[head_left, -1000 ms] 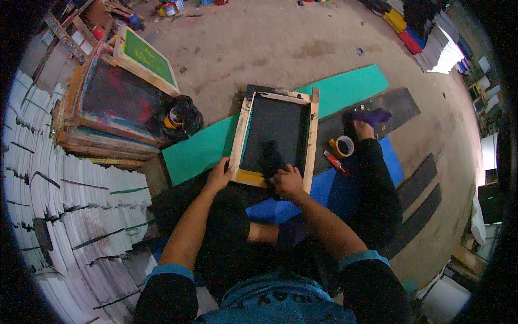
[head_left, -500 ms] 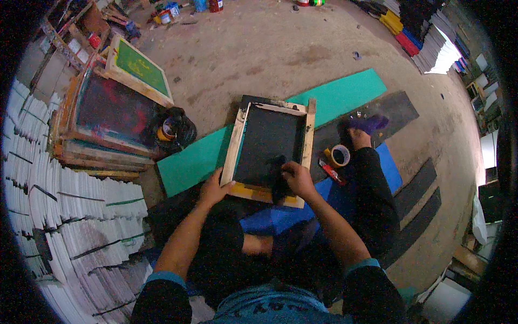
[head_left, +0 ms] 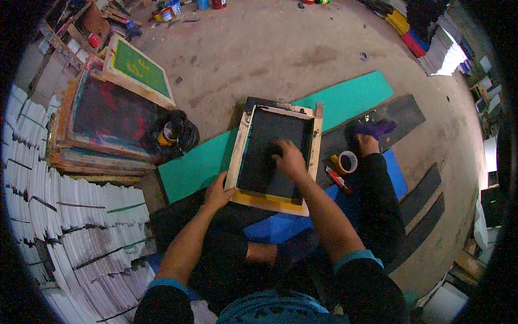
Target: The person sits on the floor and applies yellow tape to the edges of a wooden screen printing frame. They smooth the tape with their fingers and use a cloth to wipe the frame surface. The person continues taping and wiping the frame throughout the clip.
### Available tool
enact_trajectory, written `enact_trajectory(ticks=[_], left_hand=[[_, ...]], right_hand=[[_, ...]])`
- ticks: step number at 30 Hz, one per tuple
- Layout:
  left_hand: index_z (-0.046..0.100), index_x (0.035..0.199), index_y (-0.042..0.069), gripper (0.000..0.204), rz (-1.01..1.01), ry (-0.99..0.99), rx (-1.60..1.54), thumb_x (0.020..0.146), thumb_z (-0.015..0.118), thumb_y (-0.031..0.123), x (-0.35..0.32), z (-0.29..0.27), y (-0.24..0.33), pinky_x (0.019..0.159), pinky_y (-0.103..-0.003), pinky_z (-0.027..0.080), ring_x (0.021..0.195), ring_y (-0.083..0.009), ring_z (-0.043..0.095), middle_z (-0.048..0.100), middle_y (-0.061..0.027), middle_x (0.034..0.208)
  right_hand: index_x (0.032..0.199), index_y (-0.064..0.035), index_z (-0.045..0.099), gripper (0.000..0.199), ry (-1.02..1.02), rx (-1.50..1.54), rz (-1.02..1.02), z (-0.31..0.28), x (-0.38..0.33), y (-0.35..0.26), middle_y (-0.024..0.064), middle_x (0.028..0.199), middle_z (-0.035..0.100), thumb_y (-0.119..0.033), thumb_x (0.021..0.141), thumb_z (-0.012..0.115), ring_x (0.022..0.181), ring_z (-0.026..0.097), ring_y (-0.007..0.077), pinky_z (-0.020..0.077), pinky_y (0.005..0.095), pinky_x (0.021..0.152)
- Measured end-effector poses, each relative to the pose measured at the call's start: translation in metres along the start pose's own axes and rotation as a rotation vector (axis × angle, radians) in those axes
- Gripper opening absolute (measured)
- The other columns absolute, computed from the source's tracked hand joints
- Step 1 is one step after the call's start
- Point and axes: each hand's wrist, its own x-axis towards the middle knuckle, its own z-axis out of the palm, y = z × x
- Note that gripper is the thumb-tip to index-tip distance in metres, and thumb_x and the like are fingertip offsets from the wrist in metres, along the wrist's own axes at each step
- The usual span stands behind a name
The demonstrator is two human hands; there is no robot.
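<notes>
Since prev frame: R hand [head_left: 291, 160] moved up from near the bottom end of the wood frame [head_left: 238, 148] to approx mid mesh [head_left: 270, 127]. L→R: strapped white sheet stacks [head_left: 81, 216] far L; pile of used frames [head_left: 108, 119], green-mesh frame [head_left: 139, 70] leaning on top; black bag [head_left: 188, 135] w/ tape roll [head_left: 168, 132]. L hand [head_left: 217, 193] pinches lower-L corner of wood frame, thumb on top, fingers along outer side. Wood frame is ctr, in front of person, over green strip [head_left: 197, 173]. R hand: fingers curled down over dark mesh, some dark item under them, unclear; can't tell grip. R side: 2nd tape roll [head_left: 347, 162], red cutter [head_left: 338, 178] just beside, then person's foot [head_left: 369, 144].
</notes>
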Motion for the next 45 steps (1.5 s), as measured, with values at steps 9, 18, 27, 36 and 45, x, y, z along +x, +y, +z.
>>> enact_trajectory(ticks=[9, 18, 27, 36, 45], left_hand=[[0.048, 0.141, 0.012, 0.071, -0.039, -0.167, 0.151, 0.079, 0.079, 0.025, 0.075, -0.061, 0.003, 0.091, -0.05, 0.052, 0.109, -0.0411, 0.065, 0.066, -0.0204, 0.124], [0.052, 0.132, -0.005, 0.07, -0.142, 0.353, 0.306, 0.083, 0.079, 0.038, 0.007, -0.031, 0.022, 0.098, -0.046, 0.048, 0.119, -0.0387, 0.058, 0.062, -0.0259, 0.123], [0.057, 0.128, -0.003, 0.064, -0.433, 0.013, -0.357, 0.094, 0.066, 0.05, 0.001, -0.016, 0.021, 0.052, -0.033, 0.047, 0.056, -0.0162, 0.057, 0.063, -0.0082, 0.082], [0.051, 0.145, 0.002, 0.06, -0.235, 0.159, -0.435, 0.097, 0.064, 0.036, 0.083, -0.026, -0.028, 0.084, -0.035, 0.053, 0.097, -0.0215, 0.067, 0.07, -0.0151, 0.114], [0.062, 0.133, 0.001, 0.054, -0.191, -0.003, -0.083, 0.095, 0.067, 0.038, 0.022, -0.023, -0.035, 0.093, -0.042, 0.051, 0.109, -0.0313, 0.067, 0.068, -0.0238, 0.121]], right_hand=[[0.141, -0.0209, 0.053, 0.062, 0.163, -0.413, 0.336, -0.052, -0.022, 0.083, 0.0192, 0.135, 0.052, -0.032, 0.084, 0.075, 0.123, 0.054, 0.0431, 0.0495, 0.0534, 0.095], [0.138, -0.0261, 0.057, 0.058, -0.169, -0.708, -0.579, -0.058, -0.012, 0.111, 0.0089, 0.146, 0.05, -0.032, 0.082, 0.073, 0.142, 0.04, 0.0292, 0.0281, 0.0512, 0.12], [0.126, -0.0243, 0.066, 0.043, -0.047, -0.863, -0.631, -0.04, -0.05, 0.113, 0.0066, 0.134, 0.059, -0.038, 0.086, 0.067, 0.135, 0.047, 0.0306, 0.0255, 0.0571, 0.119], [0.115, -0.0172, 0.067, 0.048, 0.149, -0.513, -0.488, 0.024, -0.138, 0.02, 0.0077, 0.116, 0.061, -0.031, 0.071, 0.08, 0.114, 0.055, 0.0329, 0.0346, 0.0538, 0.112], [0.115, -0.0163, 0.064, 0.055, 0.069, -0.431, -0.435, 0.071, -0.14, 0.063, 0.0093, 0.111, 0.059, -0.03, 0.065, 0.084, 0.112, 0.054, 0.0338, 0.0405, 0.0508, 0.105]])
